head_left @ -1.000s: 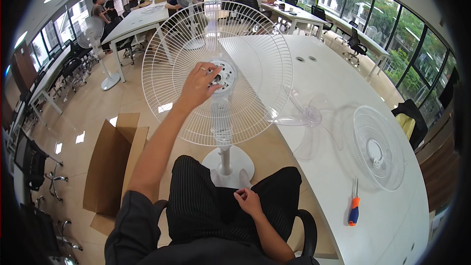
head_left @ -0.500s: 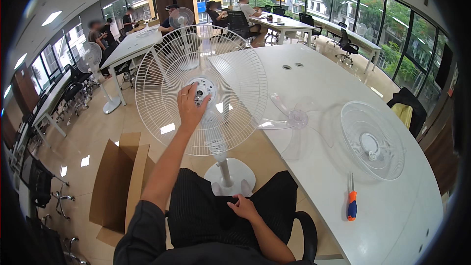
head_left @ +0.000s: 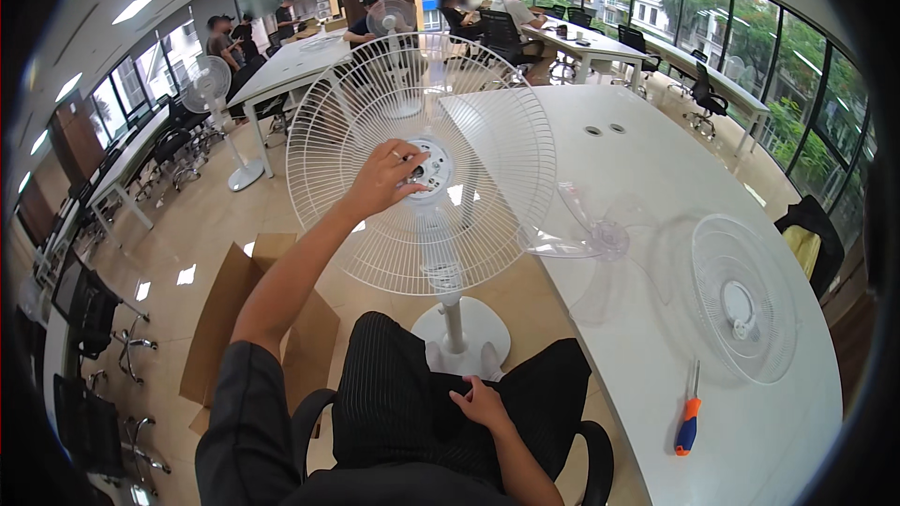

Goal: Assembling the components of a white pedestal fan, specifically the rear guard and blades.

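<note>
In front of me stands a white pedestal fan, with its rear wire grille [head_left: 328, 187] mounted and no blades on it. My left hand [head_left: 380, 178] reaches to the grille's middle. Its thumb and fingers are bent around the dark centre of the white fan hub [head_left: 433, 183], and the hand partly hides what lies between them. My right hand [head_left: 483, 403] rests over my lap, loosely open and holding nothing. On the table to the right lie clear fan blades [head_left: 609, 239], a white front grille [head_left: 741, 309] and an orange and blue screwdriver [head_left: 688, 422].
The white table [head_left: 628, 347] borders my right side. An open cardboard box [head_left: 220, 319] stands on the floor at my left. The fan's round base [head_left: 497, 319] sits at my feet. Farther back are people at tables, chairs and another standing fan [head_left: 211, 84].
The whole view has shifted, so the scene sits farther right. My left hand stays at the hub, its fingers now turned more sideways around the centre. The right hand keeps its place over my lap.
</note>
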